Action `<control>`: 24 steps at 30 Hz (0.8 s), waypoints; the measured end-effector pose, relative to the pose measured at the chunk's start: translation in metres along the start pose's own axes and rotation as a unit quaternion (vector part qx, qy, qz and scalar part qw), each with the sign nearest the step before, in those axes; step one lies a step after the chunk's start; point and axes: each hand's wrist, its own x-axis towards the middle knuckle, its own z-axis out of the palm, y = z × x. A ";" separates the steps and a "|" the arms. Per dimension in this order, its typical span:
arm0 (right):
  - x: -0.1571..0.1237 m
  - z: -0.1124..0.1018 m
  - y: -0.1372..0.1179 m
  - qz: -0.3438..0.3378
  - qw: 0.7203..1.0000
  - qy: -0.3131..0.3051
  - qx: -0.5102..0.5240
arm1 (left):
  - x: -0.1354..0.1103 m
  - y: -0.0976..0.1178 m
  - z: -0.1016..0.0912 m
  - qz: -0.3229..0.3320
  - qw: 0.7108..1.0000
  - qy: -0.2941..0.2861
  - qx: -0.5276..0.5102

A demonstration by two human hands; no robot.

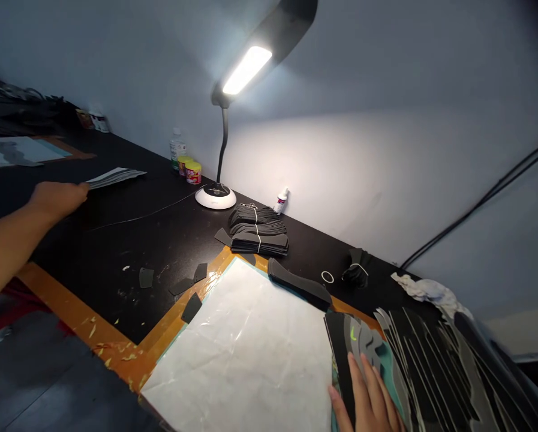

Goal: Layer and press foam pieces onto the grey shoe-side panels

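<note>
My left hand [57, 201] reaches out at the left of the table, and its fingertips pinch the end of a thin fan of grey and white sheets [114, 177]. At the bottom right, my right hand [363, 396] grips a layered bundle of cut grey, black and teal pieces [358, 342] with a neon-green mark. The fingers lie across the bundle's top, and its lower part is hidden behind them. Long black and grey strips [435, 360] fan out right beside the bundle.
A translucent white sheet [237, 342] lies on orange-taped board at the table's front. Tied bundles of black cut pieces [257, 231] sit behind it, next to a desk lamp [215, 195]. Small black scraps, a dark foam piece, bottles and jars stand about the black tabletop.
</note>
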 end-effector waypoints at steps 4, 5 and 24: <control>0.001 -0.009 -0.008 0.009 1.000 0.009 0.010 | 0.004 0.005 -0.002 -0.018 0.993 0.058 0.102; 0.002 -0.011 -0.010 0.012 1.000 0.008 0.014 | 0.001 0.015 0.000 -0.013 0.991 0.068 0.116; 0.007 -0.051 -0.047 0.069 0.992 0.042 0.102 | -0.019 0.200 0.088 0.129 0.927 -0.353 0.019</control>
